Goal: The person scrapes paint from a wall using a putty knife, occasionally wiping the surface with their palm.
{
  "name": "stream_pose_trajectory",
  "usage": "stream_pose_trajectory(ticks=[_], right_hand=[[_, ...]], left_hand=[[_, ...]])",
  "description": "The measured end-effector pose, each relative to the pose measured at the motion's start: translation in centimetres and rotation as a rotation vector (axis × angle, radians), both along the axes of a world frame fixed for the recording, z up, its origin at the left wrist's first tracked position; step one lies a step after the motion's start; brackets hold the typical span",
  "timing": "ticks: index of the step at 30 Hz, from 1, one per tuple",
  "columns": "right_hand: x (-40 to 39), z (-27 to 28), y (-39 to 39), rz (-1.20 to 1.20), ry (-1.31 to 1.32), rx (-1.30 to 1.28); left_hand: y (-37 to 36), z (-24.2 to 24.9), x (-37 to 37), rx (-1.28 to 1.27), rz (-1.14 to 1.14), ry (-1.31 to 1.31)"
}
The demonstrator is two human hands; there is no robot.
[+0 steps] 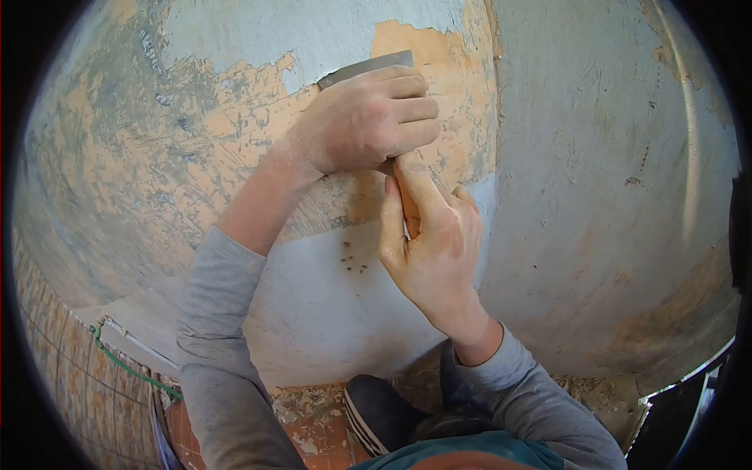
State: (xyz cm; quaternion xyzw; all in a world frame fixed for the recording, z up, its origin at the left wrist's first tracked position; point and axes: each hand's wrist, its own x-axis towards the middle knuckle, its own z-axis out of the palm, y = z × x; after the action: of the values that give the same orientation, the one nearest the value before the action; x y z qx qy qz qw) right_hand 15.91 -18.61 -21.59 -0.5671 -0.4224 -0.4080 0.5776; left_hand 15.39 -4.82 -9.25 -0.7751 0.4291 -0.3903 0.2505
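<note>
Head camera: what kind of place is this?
Probably a room being renovated. The wall has pale paint scraped away to orange patches, both hands press a scraper against it, and flakes litter the tiled floor.

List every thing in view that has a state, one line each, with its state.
Scraper: blade flat against the wall, held in both hands.
Left hand: shut on the scraper near the blade.
Right hand: gripping the scraper's handle from below.
Wall: paint partly scraped off, orange patches bare.
Floor: littered with paint flakes.
Shoe: planted on the floor.
</note>
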Motion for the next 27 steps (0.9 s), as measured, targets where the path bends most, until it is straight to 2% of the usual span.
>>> stream_pose_trajectory(ticks=[4,7,10,13,16,19,27], right_hand=[[-0.8,-0.2,-0.8,0.013,0.052,-0.132],[-0.3,0.8,-0.8,0.023,0.05,-0.097],[-1.1,-0.3,-1.0,0.031,0.107,-0.155],[0.2,0.8,0.9,0.024,0.069,-0.076],[-0.1,1.4,0.3,0.08,0.091,-0.051],[-0.6,0.9,-0.3,0.033,0.077,-0.117],[0.0,0.1,-1.6,0.043,0.143,-0.145]], left_hand=[[0.0,-0.1,-0.6,0.069,0.028,0.012],[0.0,0.6,-0.1,-0.01,0.023,0.006],[-0.1,-0.3,-0.6,0.068,0.031,0.047],[1.0,1.3,0.9,0.077,0.015,-0.022],[0.2,1.8,0.2,0.035,0.037,0.023],[0.4,0.9,-0.2,0.036,0.042,0.101],[-0.3,-0.5,0.8,-0.006,0.018,0.058]])
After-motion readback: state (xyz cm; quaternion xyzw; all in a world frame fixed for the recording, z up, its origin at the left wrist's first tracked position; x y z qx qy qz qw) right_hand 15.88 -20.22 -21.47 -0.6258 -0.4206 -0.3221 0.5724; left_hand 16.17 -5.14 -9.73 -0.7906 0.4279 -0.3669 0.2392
